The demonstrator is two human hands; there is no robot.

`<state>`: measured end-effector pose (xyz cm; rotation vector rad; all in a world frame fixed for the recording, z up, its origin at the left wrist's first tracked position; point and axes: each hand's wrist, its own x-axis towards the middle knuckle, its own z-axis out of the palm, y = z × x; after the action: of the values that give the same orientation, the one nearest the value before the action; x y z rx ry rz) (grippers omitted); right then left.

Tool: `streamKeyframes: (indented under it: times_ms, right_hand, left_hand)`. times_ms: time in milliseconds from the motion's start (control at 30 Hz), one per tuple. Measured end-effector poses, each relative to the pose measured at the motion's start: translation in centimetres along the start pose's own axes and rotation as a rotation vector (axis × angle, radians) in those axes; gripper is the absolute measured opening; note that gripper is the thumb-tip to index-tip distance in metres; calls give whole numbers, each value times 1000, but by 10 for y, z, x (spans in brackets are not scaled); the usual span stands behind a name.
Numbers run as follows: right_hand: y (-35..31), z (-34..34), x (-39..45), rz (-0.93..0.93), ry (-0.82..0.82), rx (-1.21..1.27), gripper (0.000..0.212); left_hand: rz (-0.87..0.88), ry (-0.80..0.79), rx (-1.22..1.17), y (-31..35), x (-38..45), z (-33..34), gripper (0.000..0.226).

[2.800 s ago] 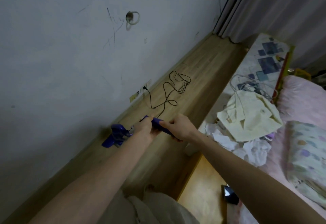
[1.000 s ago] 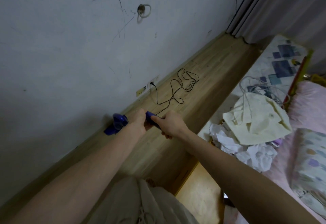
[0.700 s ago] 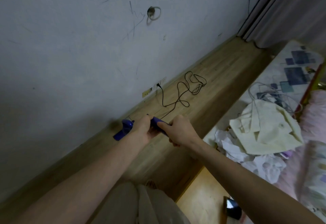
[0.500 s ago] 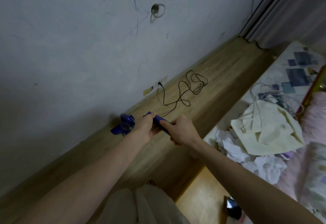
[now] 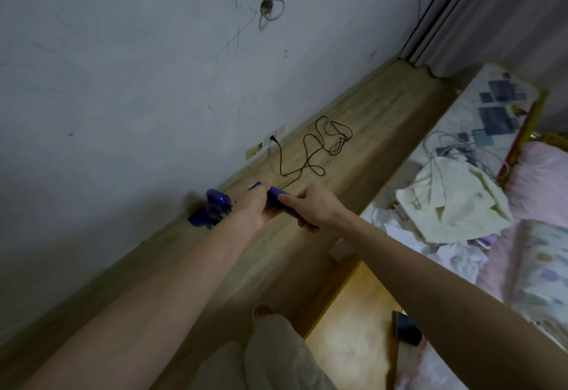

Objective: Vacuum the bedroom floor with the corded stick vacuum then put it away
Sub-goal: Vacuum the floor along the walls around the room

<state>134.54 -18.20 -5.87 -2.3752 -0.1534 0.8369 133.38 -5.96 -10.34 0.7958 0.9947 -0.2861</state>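
Beside the wall (image 5: 123, 82), both hands' fingers still clenched on the purple vacuum (image 5: 215, 209), nudged slightly since; vacuuming ongoing, cord (image 5: 316, 149) plugged in.

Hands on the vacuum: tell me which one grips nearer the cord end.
The right hand. It grips the blue vacuum handle on the side where the black cord trails out; the left hand sits nearer the motor body.

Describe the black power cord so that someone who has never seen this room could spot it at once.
Start at the grey wall and drop to the wooden ledge running along its foot. The black power cord lies there in loose tangled loops, one end plugged into the wall socket, the other trailing toward the blue vacuum. Unlike the pale cables on the bed, it is thin and black.
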Motion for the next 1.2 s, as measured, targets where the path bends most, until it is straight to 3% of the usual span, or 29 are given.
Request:
streamKeyframes:
  times_ms: [167, 433, 700, 1033, 1200]
  right_hand:
    - [0, 9, -20, -21, -24, 2, 45]
    - [25, 22, -24, 3, 7, 105, 42]
    - [30, 10, -4, -12, -78, 38, 43]
    - [27, 27, -26, -51, -155, 50, 40]
    - [28, 28, -22, -43, -161, 76, 39]
  left_hand:
    - [2, 16, -22, -13, -17, -13, 24]
    - [16, 53, 0, -26, -18, -8, 30]
    - [33, 56, -61, -26, -13, 4, 39]
    - [35, 97, -51, -37, -25, -19, 14]
    - [48, 83, -102, -39, -23, -22, 24]
